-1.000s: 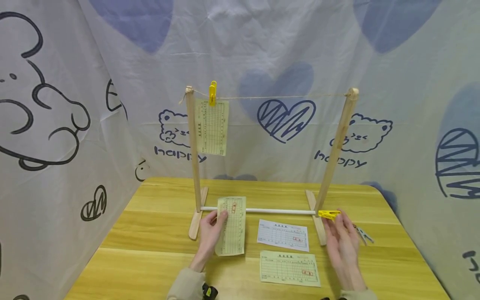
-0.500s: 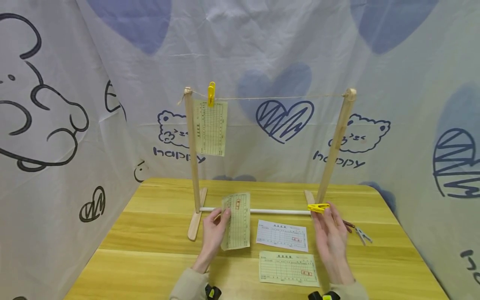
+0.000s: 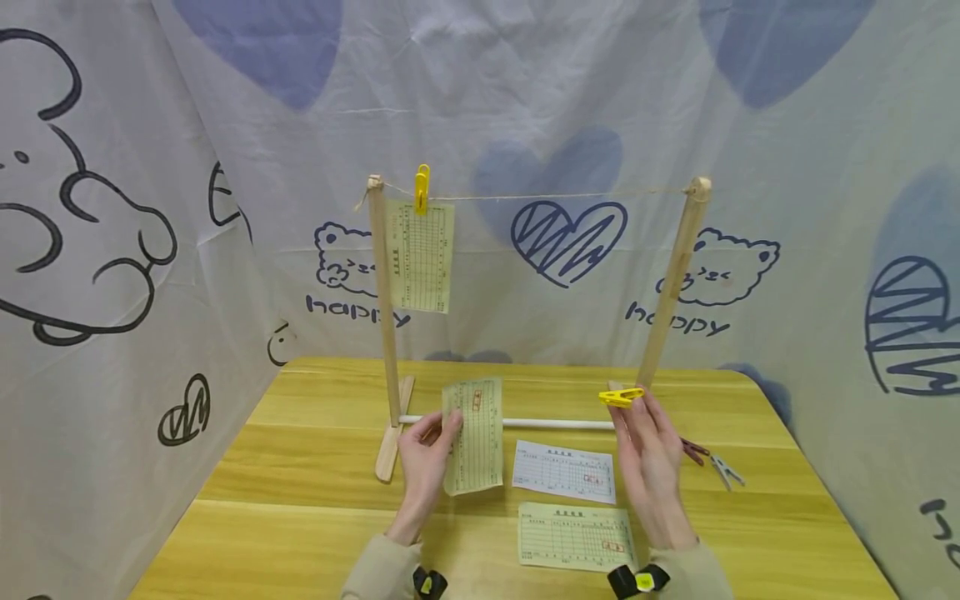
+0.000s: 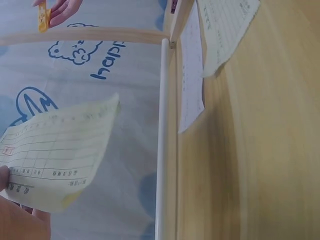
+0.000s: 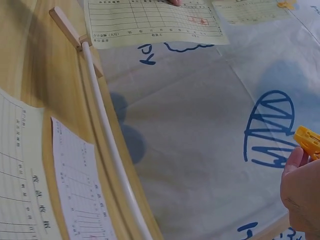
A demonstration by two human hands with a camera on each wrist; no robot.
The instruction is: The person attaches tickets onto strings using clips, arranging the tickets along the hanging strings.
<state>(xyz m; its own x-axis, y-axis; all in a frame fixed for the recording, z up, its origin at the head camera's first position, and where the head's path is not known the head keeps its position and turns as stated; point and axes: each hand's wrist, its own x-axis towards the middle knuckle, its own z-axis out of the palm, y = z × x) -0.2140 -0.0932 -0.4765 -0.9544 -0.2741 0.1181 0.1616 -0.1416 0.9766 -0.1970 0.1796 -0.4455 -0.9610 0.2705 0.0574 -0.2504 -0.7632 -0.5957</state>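
My left hand (image 3: 426, 454) pinches a yellowish paper receipt form (image 3: 474, 442) by its left edge, thumb on the front, the sheet standing upright in front of the white rod. In the left wrist view the form (image 4: 60, 155) bends slightly at its free corner. My right hand (image 3: 652, 454) pinches a yellow clothespin (image 3: 621, 397) between thumb and fingers near the right post; the right wrist view shows this clothespin (image 5: 307, 140) at the fingertips. Another yellow clothespin (image 3: 422, 190) fastens a similar form (image 3: 423, 258) to the string at the left.
A wooden frame with a left post (image 3: 386, 308), right post (image 3: 671, 292), string (image 3: 555, 197) and white rod (image 3: 558, 424) stands on the table (image 3: 262, 467). A white form (image 3: 562, 472) and a yellowish form (image 3: 573, 535) lie flat. Brown (image 3: 694, 450) and grey (image 3: 727, 472) clothespins lie at right.
My right hand has moved left and up with the yellow clothespin, uncovering the brown clothespin. My left hand has raised the form slightly and shifted it a little right.
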